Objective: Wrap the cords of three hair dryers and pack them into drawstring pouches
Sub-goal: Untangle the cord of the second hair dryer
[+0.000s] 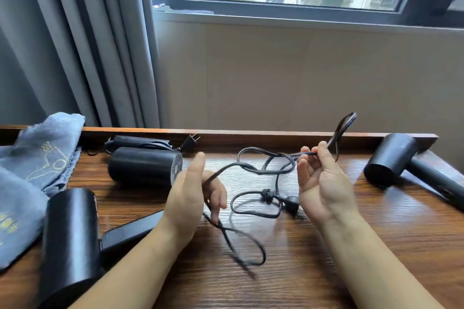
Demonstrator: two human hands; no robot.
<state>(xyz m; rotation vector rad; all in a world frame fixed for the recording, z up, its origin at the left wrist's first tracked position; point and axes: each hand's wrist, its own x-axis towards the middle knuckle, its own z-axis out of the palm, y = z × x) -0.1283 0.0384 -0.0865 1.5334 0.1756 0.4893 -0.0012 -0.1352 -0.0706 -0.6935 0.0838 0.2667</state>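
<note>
1. At the far left a heap of soft grey-blue drawstring pouches with gold printed outlines (37,165) lies on the table, just beside a matte black hair dryer with a folding handle (72,241) at the near edge; none of the three dryers is in a pouch yet.
2. Behind it, a second black cylindrical dryer with a pale fan grille (144,167) rests near the back rail; its cord looks already bundled, with a two-pin plug (190,140) poking out.
3. The left hand (193,193) has its grip curled loosely round the thin black flat cord (261,170), fingers half closed so the cord runs through them; a blurred loop hangs below it.
4. The cord sprawls in crossing loops between the hands, its black plug (291,202) lying on the wood.
5. The right hand (324,180) pinches the cord between thumb and fingertips, a doubled bight standing up above it.
6. At the far right a third black dryer (394,160) lies well apart; which dryer this cord belongs to I cannot tell.
7. Risk, as I judge it: the crossed loops may cinch into a knot if pulled taut; the loose left grip may let coils slip; the plug could snag while dragging.
8. The brown wood-grain table (351,246) has a raised back rail; beyond stand a beige wall, grey curtains (82,40) and a dark-framed window (288,5).
</note>
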